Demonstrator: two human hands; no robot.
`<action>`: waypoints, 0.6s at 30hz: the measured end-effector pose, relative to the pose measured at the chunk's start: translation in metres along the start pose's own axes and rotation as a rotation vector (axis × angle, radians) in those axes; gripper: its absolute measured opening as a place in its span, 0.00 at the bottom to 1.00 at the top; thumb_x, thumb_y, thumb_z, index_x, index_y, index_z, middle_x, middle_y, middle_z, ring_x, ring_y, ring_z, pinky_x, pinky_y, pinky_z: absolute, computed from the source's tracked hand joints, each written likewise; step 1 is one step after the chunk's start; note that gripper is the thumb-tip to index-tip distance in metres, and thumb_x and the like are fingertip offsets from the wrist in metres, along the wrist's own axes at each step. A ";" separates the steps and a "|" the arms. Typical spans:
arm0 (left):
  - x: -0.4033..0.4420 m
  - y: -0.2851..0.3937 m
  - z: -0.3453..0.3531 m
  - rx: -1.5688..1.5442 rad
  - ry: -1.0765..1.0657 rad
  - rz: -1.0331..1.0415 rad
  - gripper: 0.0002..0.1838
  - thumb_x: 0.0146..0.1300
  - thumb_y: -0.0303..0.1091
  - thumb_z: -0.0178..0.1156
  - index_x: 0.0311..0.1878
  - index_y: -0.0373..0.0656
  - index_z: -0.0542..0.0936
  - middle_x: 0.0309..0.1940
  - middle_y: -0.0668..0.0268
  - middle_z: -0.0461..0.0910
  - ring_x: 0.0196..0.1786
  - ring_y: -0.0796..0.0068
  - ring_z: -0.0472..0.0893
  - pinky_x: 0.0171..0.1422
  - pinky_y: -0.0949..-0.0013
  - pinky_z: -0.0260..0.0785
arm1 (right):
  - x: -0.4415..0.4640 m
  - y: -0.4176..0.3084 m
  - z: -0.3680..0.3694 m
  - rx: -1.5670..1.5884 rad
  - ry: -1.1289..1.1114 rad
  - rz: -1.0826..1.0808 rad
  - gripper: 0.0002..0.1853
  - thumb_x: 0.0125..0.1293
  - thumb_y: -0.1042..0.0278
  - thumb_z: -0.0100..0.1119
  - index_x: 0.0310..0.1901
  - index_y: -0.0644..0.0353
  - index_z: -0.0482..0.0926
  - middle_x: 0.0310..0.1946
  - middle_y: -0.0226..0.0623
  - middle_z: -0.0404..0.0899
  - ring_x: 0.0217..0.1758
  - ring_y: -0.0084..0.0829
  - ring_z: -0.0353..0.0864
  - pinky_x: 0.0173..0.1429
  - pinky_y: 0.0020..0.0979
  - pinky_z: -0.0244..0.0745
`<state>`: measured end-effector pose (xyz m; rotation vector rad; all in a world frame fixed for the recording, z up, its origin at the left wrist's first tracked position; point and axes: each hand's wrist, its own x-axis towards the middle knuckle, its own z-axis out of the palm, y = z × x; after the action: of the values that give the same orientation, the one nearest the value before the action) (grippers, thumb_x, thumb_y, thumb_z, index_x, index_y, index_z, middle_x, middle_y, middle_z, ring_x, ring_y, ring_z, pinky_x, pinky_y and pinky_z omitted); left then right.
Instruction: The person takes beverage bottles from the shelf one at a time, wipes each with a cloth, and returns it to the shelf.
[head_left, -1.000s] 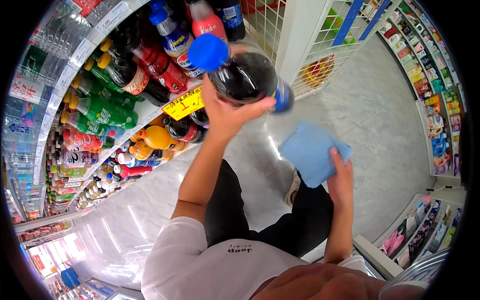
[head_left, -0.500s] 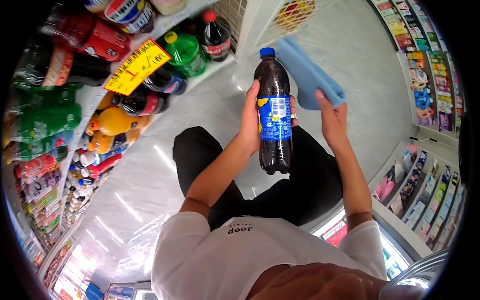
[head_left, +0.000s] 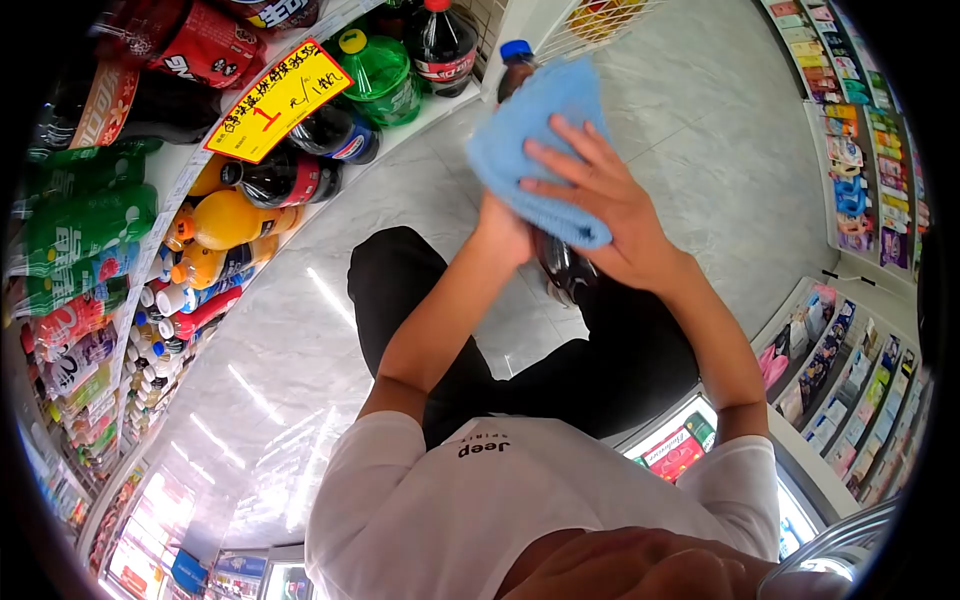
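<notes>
Dark drink bottle held up in both hands, a blue cloth pressed around it

The bottle [head_left: 568,268] is in the air above the grey floor [head_left: 690,130], to the right of the drinks shelf [head_left: 425,112] and well apart from its front edge. It is tilted, its blue cap [head_left: 515,48] pointing up and slightly left in the view. The blue cloth [head_left: 535,125] covers its middle, hiding the label; only the neck and the dark lower part show.

The left hand [head_left: 505,232] grasps the bottle from the left, its fingers hidden by the cloth. The right hand [head_left: 610,205] lies over the cloth from the right, its fingers slightly spread and curved, clasping it against the bottle; its thumb is not visible.

Beyond the hands, near the shelf's right end, stand a cola bottle with a red cap [head_left: 445,50] and a green bottle with a yellow cap [head_left: 383,80]. A yellow price sign [head_left: 280,100] is on the front edge of the tier above. Left of these are bottles with blue and red labels, then orange drinks [head_left: 235,222].

Below the hands are the person's legs in black trousers [head_left: 410,295] and a white shirt [head_left: 480,490]. Farther out, racks of small packets [head_left: 875,180] line the right side, and a wire basket [head_left: 600,20] is at the top.
</notes>
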<state>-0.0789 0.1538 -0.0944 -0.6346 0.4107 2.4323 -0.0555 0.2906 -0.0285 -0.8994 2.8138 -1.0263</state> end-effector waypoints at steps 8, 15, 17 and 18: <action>0.030 0.040 -0.035 0.085 -0.278 0.010 0.41 0.66 0.76 0.47 0.63 0.48 0.74 0.50 0.59 0.83 0.48 0.62 0.85 0.57 0.56 0.79 | -0.020 -0.021 -0.003 0.029 -0.328 -0.145 0.23 0.62 0.65 0.58 0.60 0.51 0.82 0.70 0.33 0.72 0.79 0.44 0.60 0.81 0.53 0.48; -0.002 0.029 0.012 0.087 0.043 0.026 0.47 0.63 0.81 0.41 0.62 0.47 0.76 0.55 0.60 0.82 0.53 0.62 0.84 0.57 0.58 0.79 | -0.011 0.002 0.013 0.188 0.085 0.115 0.27 0.69 0.67 0.54 0.70 0.58 0.72 0.76 0.38 0.61 0.79 0.43 0.61 0.79 0.46 0.55; 0.004 0.025 0.002 0.073 -0.055 -0.053 0.48 0.62 0.82 0.39 0.60 0.46 0.78 0.50 0.59 0.84 0.47 0.62 0.86 0.51 0.59 0.81 | -0.006 0.008 0.015 0.416 0.212 0.287 0.26 0.74 0.65 0.51 0.71 0.61 0.69 0.77 0.37 0.59 0.76 0.37 0.64 0.77 0.40 0.58; 0.007 0.026 -0.004 0.063 -0.159 -0.141 0.49 0.61 0.83 0.38 0.56 0.44 0.79 0.42 0.59 0.85 0.40 0.63 0.87 0.43 0.60 0.82 | -0.005 0.009 0.016 0.604 0.270 0.403 0.26 0.75 0.65 0.50 0.71 0.62 0.68 0.78 0.36 0.59 0.74 0.33 0.66 0.75 0.38 0.59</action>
<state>-0.0988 0.1350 -0.0981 -0.4243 0.3628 2.3055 -0.0528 0.2888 -0.0471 -0.1351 2.4365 -1.8580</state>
